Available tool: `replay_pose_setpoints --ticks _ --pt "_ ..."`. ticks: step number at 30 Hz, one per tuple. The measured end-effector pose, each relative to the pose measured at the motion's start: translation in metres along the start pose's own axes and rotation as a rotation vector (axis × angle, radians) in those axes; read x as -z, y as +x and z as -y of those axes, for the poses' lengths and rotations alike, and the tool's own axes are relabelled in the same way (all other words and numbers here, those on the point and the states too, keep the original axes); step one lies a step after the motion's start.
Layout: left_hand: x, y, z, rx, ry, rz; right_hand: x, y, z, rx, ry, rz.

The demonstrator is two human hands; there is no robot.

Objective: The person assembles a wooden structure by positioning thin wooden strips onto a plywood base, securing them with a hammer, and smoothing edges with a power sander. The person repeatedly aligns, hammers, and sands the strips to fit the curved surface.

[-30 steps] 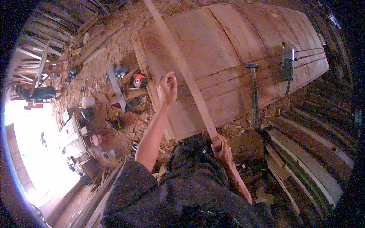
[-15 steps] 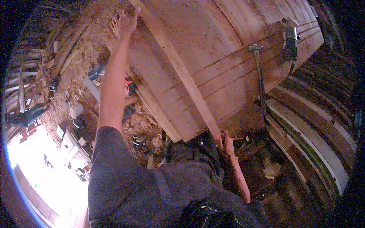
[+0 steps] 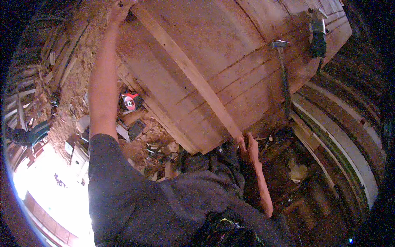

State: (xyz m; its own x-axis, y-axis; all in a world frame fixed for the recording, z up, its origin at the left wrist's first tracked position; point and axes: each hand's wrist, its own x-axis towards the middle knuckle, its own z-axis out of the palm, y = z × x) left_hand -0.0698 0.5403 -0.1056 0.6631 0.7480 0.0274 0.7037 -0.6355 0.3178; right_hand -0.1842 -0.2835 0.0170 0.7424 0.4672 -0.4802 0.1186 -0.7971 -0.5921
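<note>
A long flat wooden strip (image 3: 187, 68) lies slantwise across a broad wooden board surface (image 3: 160, 88) with dark lines on it. At the strip's far end, by the upper edge of the view, my left hand (image 3: 120, 11) has its fingers curled in against the strip; part of the hand is cut off. Close to my body, my right hand (image 3: 249, 150) holds the near end of the strip between thumb and fingers. To the right lies a hammer (image 3: 283, 66) with a metal head and dark handle. Beyond it rests a silver and black tool (image 3: 318, 37).
A red and black tape measure (image 3: 131, 101) sits left of the board, among wood shavings (image 3: 154, 123) and small items. Curved stacked planks (image 3: 337, 131) run along the right. Scrap wood (image 3: 61, 57) lies at the far left, and bright light comes from the lower left.
My left hand has moved up and left, from spread fingers to curled ones. The strip's far end has shifted left. My right hand still holds the near end. The tape measure now shows fully.
</note>
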Motion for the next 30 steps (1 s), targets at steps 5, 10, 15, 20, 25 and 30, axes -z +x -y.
replay_pose_setpoints --ticks 5,10,15,20,25,30 --pt "0.02 0.058 0.072 -0.038 0.123 0.041 0.002 0.005 0.018 -0.2 0.166 -0.136" --pt "-0.013 0.065 0.069 -0.068 -0.228 0.101 0.015 -0.008 0.014 -0.254 0.035 -0.148" --pt "0.002 0.06 0.083 -0.029 -0.536 0.069 0.018 -0.004 0.022 -0.25 0.237 -0.049" --pt "0.004 0.024 0.018 -0.001 -0.906 0.212 0.009 -0.013 0.008 -0.377 0.38 -0.083" --pt "-0.004 0.017 0.007 -0.016 -0.984 0.149 0.01 -0.006 0.026 -0.342 0.309 -0.066" --pt "-0.003 0.033 0.051 -0.133 -0.869 0.074 -0.007 -0.008 0.014 -0.286 0.227 -0.147"
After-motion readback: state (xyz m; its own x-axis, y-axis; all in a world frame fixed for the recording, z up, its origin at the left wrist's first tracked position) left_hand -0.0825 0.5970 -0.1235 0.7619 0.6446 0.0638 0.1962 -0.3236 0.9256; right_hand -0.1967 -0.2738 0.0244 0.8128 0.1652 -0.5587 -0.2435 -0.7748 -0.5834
